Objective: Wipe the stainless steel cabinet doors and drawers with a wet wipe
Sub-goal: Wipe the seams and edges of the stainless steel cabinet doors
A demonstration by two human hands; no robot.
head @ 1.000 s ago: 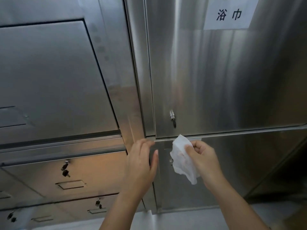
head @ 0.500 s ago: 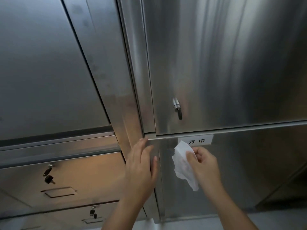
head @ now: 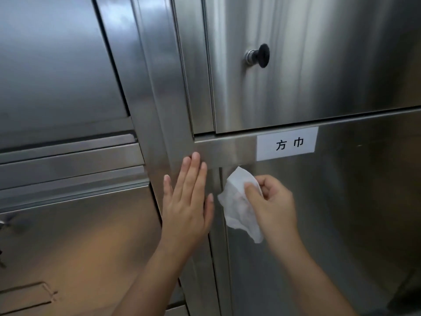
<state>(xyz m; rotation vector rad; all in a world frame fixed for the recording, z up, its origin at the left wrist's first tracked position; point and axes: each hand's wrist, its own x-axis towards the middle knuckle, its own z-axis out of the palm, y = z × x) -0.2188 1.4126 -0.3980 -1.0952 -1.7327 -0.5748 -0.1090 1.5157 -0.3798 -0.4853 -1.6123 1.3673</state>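
The right hand (head: 272,201) pinches the limp, light wet wipe (head: 239,201) at its bunched upper part, probably touching the lower door (head: 341,224), while the left hand (head: 188,199) lies flat, fingers straight.

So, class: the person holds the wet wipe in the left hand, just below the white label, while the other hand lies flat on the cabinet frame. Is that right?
No. The head view shows the wet wipe held in the right hand, just below the white label, while the left hand lies flat on the cabinet frame.
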